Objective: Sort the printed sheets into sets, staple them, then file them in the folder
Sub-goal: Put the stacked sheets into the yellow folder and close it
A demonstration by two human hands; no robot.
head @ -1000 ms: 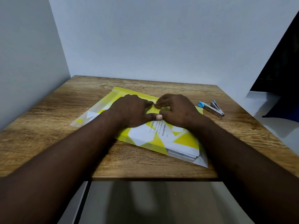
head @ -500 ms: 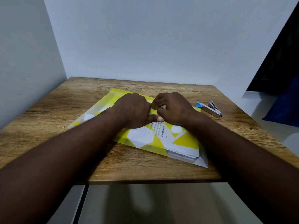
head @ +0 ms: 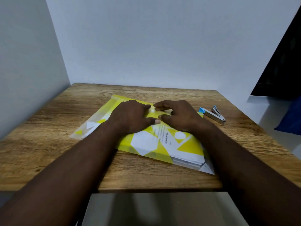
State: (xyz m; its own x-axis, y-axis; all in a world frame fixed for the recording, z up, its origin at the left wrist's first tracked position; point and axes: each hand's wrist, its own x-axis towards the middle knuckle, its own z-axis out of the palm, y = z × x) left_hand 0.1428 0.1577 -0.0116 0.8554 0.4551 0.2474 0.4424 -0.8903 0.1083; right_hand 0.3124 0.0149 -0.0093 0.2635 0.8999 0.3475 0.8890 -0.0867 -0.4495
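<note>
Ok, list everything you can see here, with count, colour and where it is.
table: 1, brown wood, under everything
folder: 1, yellow with clear patches, flat on mid table
sheets: stack, count unclear, white, inside folder
stapler: 1, silver with blue end, on table just right of folder
walls: 2, white, behind and left of table
blue thing: 1, dark blue, right edge past table, unclear
left hand: 1, on folder
right hand: 1, fingertips on folder, beside left hand

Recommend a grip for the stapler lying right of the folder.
Probably best: pinch the stapler mid-length across its narrow silver body, coming from above on its right. It lies flat on the table, long sides exposed, blue end toward the folder.
</note>
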